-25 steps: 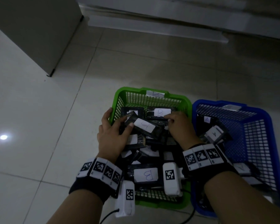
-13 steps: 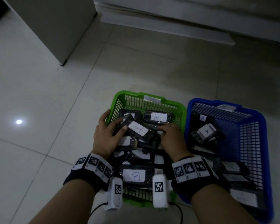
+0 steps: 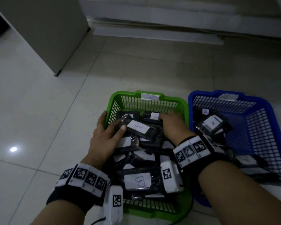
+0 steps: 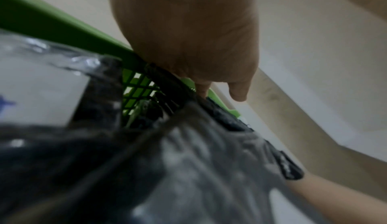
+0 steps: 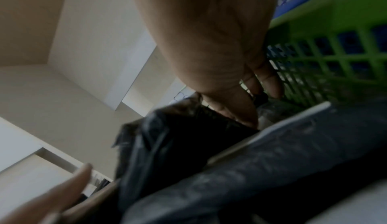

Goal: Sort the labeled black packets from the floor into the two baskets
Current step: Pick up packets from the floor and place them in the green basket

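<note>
We see a pale tiled floor point(image 3: 39, 111) with one bright light glare point(image 3: 13, 149) at left. A grey cabinet point(image 3: 44, 30) stands at the upper left (its corner foot shows), and a white ledge point(image 3: 152, 34) runs along the far wall.

— Where are the hands?
— Both reach forward and down, palms down, marker bands on the wrists.
— The left hand point(image 3: 104, 137)?
— Fingers spread, thumb out.
— The right hand point(image 3: 173, 125)?
— Fingers bent downward.

Black wristbands point(image 3: 75, 196) with checkered markers
</note>
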A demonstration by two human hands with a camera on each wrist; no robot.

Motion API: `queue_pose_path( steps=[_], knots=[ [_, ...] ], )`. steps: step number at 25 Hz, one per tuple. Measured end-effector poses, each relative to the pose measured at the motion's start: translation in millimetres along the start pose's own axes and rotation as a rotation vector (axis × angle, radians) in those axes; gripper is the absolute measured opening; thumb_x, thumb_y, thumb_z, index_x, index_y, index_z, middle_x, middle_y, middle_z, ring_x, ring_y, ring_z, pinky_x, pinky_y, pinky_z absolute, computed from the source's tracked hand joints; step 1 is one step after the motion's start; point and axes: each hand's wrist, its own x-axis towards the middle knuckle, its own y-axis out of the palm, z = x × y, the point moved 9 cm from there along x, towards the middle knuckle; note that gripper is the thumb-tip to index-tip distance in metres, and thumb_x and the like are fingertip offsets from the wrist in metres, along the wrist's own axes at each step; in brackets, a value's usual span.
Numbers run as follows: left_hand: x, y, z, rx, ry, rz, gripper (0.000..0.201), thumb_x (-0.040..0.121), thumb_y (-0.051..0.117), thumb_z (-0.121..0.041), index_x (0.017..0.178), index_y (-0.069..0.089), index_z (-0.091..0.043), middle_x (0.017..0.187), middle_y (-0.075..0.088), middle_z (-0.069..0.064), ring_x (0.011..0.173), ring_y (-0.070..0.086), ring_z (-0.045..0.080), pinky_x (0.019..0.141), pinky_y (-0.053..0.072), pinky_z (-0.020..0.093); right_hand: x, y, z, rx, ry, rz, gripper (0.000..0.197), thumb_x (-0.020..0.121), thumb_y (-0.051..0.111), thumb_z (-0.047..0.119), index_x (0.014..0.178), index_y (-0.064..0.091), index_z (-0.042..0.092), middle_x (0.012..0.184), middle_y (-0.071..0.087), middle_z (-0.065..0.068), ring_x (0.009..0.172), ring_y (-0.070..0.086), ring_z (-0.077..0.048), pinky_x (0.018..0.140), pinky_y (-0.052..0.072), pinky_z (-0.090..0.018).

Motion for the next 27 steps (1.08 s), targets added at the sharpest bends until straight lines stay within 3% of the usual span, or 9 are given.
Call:
queue_pose_path(
  steps=[3,7,14,16,18,20,21,24,27],
  knots=[
    [1.6,-2.5,-1.5,-0.029,0.018,0.006,0.054,0.063,0.037,-0.084,0.108,0.054,-0.060,0.151,0.006,-0.029,0.143,0.019,0.020,0.117,0.020,0.048,-1.2,-4.3,5.7,-0.102,-0.052,-0.052,0.028,0.087,0.044,-0.004,0.111,0.053,0.008,0.118,0.049,-0.017,0.112,0.047,-0.035,0.090,0.045,-0.037],
    [0.5,-2.0,-3.9,-0.019,0.026,0.035,0.068,0.061,0.032,-0.085,0.117,0.054,-0.053,0.154,0.002,-0.023,0.143,0.017,0.024,0.118,0.017,0.047,-4.8,-0.4,8.5,-0.188,-0.101,-0.019,0.036,0.084,0.048,-0.007,0.113,0.063,0.008,0.109,0.058,-0.018,0.105,0.055,-0.033,0.088,0.051,-0.038],
    [-3.7,-2.5,-10.3,0.021,0.034,0.050,0.072,0.061,0.031,-0.084,0.122,0.051,-0.052,0.155,-0.001,-0.023,0.143,0.017,0.025,0.118,0.017,0.045,-9.5,8.3,9.6,-0.267,-0.099,0.056,0.025,0.090,0.046,0.002,0.115,0.052,0.003,0.124,0.048,-0.020,0.114,0.049,-0.033,0.094,0.043,-0.036],
    [-3.7,-2.9,-8.3,0.010,0.032,0.045,0.068,0.064,0.032,-0.083,0.122,0.051,-0.053,0.154,-0.001,-0.026,0.143,0.017,0.024,0.118,0.017,0.046,-11.7,-0.4,12.1,-0.170,-0.110,0.066,0.020,0.089,0.046,0.001,0.108,0.049,0.007,0.116,0.052,-0.018,0.100,0.052,-0.029,0.081,0.042,-0.034],
    [-2.7,-2.5,-7.0,-0.011,0.032,0.040,0.066,0.065,0.033,-0.083,0.121,0.052,-0.053,0.153,0.000,-0.027,0.143,0.016,0.023,0.118,0.018,0.047,-7.5,-17.2,9.3,-0.035,-0.086,-0.021,0.016,0.087,0.048,0.001,0.098,0.043,0.012,0.100,0.057,-0.015,0.082,0.051,-0.025,0.063,0.037,-0.031],
    [-2.0,-2.1,-6.1,-0.008,0.035,0.029,0.067,0.065,0.032,-0.083,0.121,0.052,-0.051,0.152,0.001,-0.028,0.143,0.017,0.022,0.117,0.019,0.048,0.7,-28.8,4.9,0.082,-0.046,-0.108,0.017,0.086,0.053,0.003,0.095,0.045,0.014,0.092,0.058,-0.010,0.075,0.051,-0.021,0.056,0.034,-0.028],
    [-1.2,-1.8,-5.2,0.001,0.035,0.025,0.067,0.065,0.032,-0.083,0.121,0.053,-0.051,0.152,0.001,-0.028,0.143,0.017,0.022,0.117,0.019,0.047,4.0,-30.2,5.1,0.095,-0.034,-0.133,0.017,0.085,0.057,0.005,0.098,0.048,0.013,0.094,0.058,-0.010,0.077,0.052,-0.020,0.059,0.037,-0.028],
    [-1.5,-1.7,-4.2,0.002,0.047,0.026,0.066,0.066,0.033,-0.083,0.121,0.053,-0.051,0.152,0.000,-0.029,0.143,0.016,0.022,0.117,0.020,0.047,4.4,-39.0,14.8,-0.114,-0.070,-0.320,0.032,0.082,0.066,0.013,0.113,0.058,0.008,0.111,0.057,-0.014,0.105,0.051,-0.031,0.082,0.045,-0.035],
    [-1.6,-1.4,-3.2,-0.001,0.054,0.024,0.067,0.069,0.034,-0.080,0.125,0.050,-0.048,0.151,0.000,-0.029,0.143,0.016,0.021,0.117,0.021,0.046,1.5,-43.3,23.3,-0.062,-0.158,-0.402,0.025,0.078,0.069,0.013,0.103,0.062,0.011,0.104,0.054,-0.008,0.108,0.047,-0.028,0.079,0.040,-0.032]
  ],
)
